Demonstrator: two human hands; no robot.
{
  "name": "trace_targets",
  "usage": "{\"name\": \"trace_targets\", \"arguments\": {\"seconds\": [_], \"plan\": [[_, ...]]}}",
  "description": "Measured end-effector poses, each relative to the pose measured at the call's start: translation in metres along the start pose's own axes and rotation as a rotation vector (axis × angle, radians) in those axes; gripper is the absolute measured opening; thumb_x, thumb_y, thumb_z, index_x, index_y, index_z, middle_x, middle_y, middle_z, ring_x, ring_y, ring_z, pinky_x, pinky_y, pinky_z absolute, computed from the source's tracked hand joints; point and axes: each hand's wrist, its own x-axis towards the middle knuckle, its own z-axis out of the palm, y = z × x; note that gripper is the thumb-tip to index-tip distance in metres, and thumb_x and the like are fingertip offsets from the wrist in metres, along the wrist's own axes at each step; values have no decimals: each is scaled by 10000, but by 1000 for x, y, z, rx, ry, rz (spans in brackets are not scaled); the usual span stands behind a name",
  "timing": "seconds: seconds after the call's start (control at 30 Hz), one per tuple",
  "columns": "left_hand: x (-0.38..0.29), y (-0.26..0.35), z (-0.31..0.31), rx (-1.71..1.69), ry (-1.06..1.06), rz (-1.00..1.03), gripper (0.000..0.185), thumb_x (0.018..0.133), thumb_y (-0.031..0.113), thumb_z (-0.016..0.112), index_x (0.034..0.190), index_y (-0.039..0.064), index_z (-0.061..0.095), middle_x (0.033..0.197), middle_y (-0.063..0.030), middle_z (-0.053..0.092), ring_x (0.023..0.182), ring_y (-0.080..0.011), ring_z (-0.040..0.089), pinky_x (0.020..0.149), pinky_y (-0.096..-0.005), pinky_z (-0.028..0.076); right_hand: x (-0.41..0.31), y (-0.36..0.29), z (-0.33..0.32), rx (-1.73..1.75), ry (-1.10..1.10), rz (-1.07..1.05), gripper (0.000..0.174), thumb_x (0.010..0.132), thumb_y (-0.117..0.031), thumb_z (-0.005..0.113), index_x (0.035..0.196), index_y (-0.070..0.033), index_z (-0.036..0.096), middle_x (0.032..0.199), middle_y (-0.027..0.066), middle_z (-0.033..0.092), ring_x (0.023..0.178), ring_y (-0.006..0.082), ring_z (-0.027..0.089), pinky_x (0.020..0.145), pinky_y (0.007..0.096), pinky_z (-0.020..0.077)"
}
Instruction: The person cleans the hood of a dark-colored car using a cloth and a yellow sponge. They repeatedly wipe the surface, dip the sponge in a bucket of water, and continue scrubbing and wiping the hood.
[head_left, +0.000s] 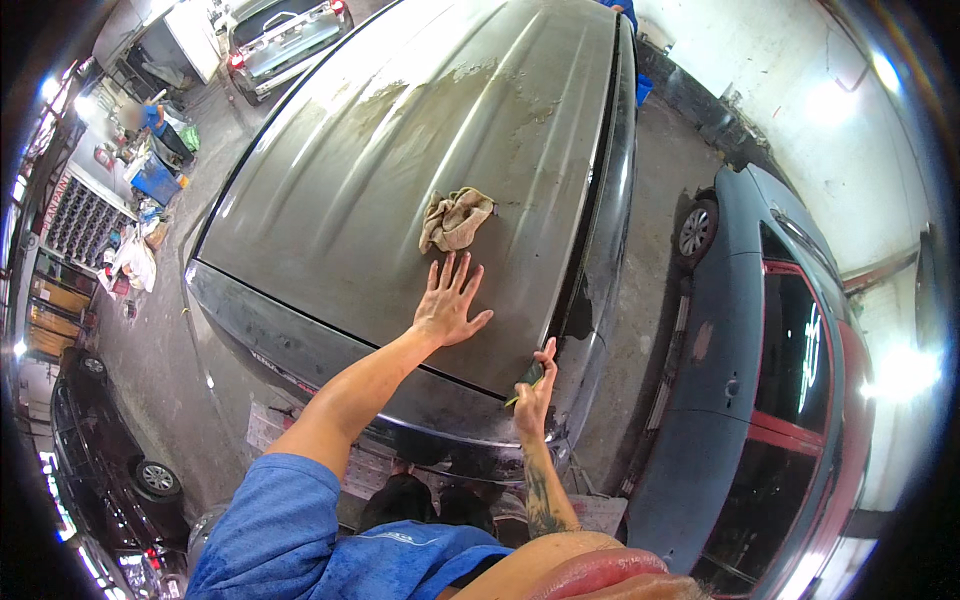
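The ribbed roof (375, 180) of a dark vehicle stretches out before me, dull grey and wet in patches. My left hand (450, 304) rests palm down on it with fingers spread and nothing in the grip. Just beyond those fingertips lies a crumpled beige cloth (456, 219). Near the roof's rear right corner, my right hand (534, 394) grips a thin dark pad with a yellow-green edge (531, 375); its exact kind is unclear. That hand is beside the black roof channel (581, 262), which runs along the right side.
A grey-blue car with red window frames (720, 360) stands close on the right. Below me is a pale perforated platform (592, 514). Left are a dark car (112, 457), a blue bin (155, 178) and a person (161, 124). Another person's blue sleeve (622, 9) shows at the far end.
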Motion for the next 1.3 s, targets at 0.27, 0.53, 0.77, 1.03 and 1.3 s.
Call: {"name": "trace_targets", "arguments": {"seconds": [0.27,0.53,0.77,1.03,1.3], "plan": [[0,-1,3,2,-19,-13,878,975,658,411,1611,75,245,1676,-240,148,1553,-442,94,1254,-580,73,9,0,1,-45,8,111,675,695,121,411,1343,-64,426,1703,229,80,1586,358,44,1261,461,51],[1,-1,3,1,-12,-10,882,978,658,416,1608,65,247,1676,-243,147,1555,-441,82,1252,-582,83,12,-19,6,-73,15,63,655,707,127,416,1342,-36,425,1704,223,87,1587,345,41,1262,426,57],[1,-1,6,54,52,11,872,975,648,427,1600,59,274,1677,-243,145,1555,-438,89,1248,-593,87,16,-9,1,14,35,22,742,704,123,417,1435,-1,385,1708,194,116,1579,295,112,1254,401,98],[2,0,1,15,27,9,861,986,624,448,1609,61,254,1682,-232,135,1554,-436,97,1249,-587,77,43,-13,5,-133,5,24,725,713,147,390,1420,-15,406,1698,191,177,1563,275,190,1246,397,140],[5,-7,22,146,112,14,890,966,720,372,1623,132,248,1685,-199,165,1559,-406,113,1264,-548,80,73,-14,-45,408,300,-53,709,719,141,397,1390,7,581,1495,126,549,1430,216,457,1175,318,331]]}}
